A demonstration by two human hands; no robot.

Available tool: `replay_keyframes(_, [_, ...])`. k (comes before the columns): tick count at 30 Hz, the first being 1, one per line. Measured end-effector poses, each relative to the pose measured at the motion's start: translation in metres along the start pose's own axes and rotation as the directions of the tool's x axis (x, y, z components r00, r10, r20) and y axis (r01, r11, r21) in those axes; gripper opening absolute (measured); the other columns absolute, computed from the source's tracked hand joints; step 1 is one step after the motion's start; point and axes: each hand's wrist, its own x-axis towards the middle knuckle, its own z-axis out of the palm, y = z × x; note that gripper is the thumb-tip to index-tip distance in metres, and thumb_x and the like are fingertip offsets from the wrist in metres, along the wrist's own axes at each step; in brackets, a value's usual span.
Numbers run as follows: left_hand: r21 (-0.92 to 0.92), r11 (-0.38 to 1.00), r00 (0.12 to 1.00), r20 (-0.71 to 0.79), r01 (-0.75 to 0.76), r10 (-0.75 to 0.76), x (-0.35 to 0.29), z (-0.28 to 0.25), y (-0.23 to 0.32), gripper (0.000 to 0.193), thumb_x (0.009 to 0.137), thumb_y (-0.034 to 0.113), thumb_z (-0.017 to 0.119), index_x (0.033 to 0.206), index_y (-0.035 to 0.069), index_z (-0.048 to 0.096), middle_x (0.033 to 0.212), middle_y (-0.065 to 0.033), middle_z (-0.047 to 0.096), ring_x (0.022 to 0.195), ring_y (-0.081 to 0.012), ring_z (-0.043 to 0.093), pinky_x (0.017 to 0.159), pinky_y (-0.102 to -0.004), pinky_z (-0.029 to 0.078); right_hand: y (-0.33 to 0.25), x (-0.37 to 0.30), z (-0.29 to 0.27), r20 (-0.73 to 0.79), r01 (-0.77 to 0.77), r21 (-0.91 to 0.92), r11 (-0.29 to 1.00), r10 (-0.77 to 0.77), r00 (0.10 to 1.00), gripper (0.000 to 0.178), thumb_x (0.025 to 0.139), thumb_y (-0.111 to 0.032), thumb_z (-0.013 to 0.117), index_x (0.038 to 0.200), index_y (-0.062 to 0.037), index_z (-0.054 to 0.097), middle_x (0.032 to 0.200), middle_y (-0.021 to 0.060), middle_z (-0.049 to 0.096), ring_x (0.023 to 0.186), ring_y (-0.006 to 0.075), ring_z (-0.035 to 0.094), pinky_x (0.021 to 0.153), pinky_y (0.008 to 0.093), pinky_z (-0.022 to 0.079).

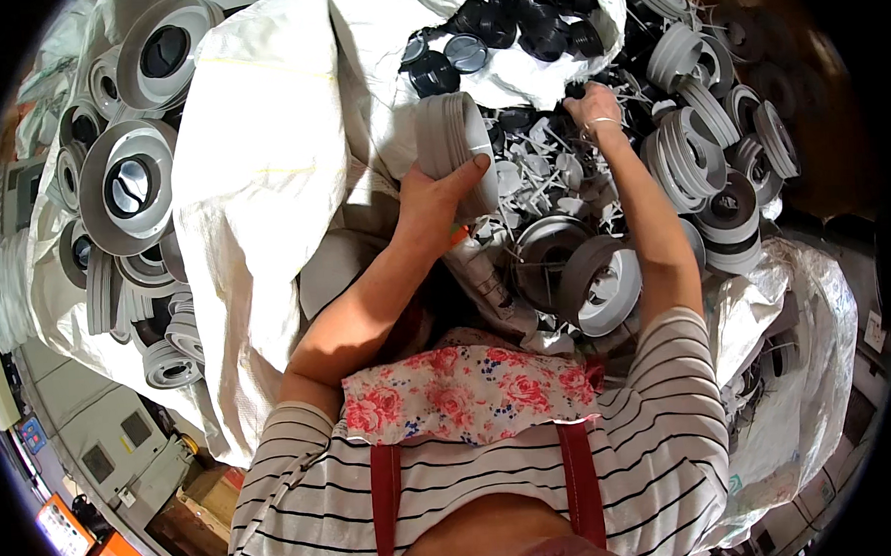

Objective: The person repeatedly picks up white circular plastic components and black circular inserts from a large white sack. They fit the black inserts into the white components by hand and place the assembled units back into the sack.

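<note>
My left hand (430, 207) grips a grey ribbed plastic ring (447, 134), or a few nested together, with the thumb over its rim. At the upper right, my right hand (597, 107) reaches into the heap with its fingers closed at a small black plastic piece (573, 91), partly hidden by them. Between the hands lies a pile of grey plastic scraps (540, 169) with thin stalks. Nearer me, a round grey ring (605, 286) leans beside a darker ring (549, 259).
Black round caps (494, 22) lie in a white woven sack (376, 43) at the far side. Grey rings (689, 158) are stacked along the right. On the left stand grey round parts with black centres (128, 183) beside a draped white sack (253, 187). A clear plastic bag (799, 402) is at the lower right.
</note>
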Motion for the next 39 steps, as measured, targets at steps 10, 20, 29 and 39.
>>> replay_keyframes(10, [-0.253,0.946,0.915,0.393,0.201,-0.089,-0.036,0.025,-0.008,0.045,0.084,0.022,0.07,0.115,-0.004,0.05,0.104,-0.0095,0.06,0.092,-0.0177,0.061,0.081,-0.0324,0.05,-0.023,-0.18,-0.098,-0.263,0.441,0.525,0.728,-0.355,0.897,0.021,0.082,-0.018,0.066,0.097,-0.0034,0.069,0.083,0.0145,0.062,0.081,0.0289,0.061,0.075,0.0338,0.048])
replay_keyframes(20, [0.054,0.997,0.893,0.444,0.054,-0.073,-0.1,0.015,0.009,0.028,0.086,0.02,0.067,0.102,-0.001,0.061,0.088,-0.0066,0.065,0.078,-0.0146,0.062,0.071,-0.028,0.05,-0.044,-0.266,-0.14,-0.102,0.691,0.217,0.689,-0.688,0.718,0.072,0.063,-0.032,0.08,0.12,-0.0017,0.05,0.101,0.0179,0.05,0.095,0.0374,0.053,0.086,0.0408,0.046])
replay_keyframes(29, [-0.032,0.981,0.753,0.646,0.192,-0.126,-0.109,0.008,0.009,0.039,0.086,0.025,0.065,0.112,-0.003,0.056,0.096,-0.0094,0.064,0.083,-0.0161,0.063,0.076,-0.0305,0.052,-0.041,-0.303,-0.153,-0.077,0.898,-0.233,0.373,-0.928,0.365,0.072,0.06,-0.019,0.078,0.119,0.0019,0.043,0.106,0.0111,0.048,0.1,0.03,0.048,0.086,0.0342,0.047])
replay_keyframes(39, [-0.06,0.996,0.852,0.522,0.065,-0.024,-0.123,0.014,0.001,0.035,0.088,0.024,0.062,0.111,-0.003,0.056,0.097,-0.0092,0.064,0.084,-0.0172,0.063,0.078,-0.0319,0.052,-0.047,-0.302,-0.134,-0.168,0.617,0.343,0.709,-0.6,0.782,0.067,0.057,-0.017,0.078,0.118,-0.0021,0.054,0.103,0.016,0.052,0.097,0.0336,0.054,0.086,0.0368,0.046])
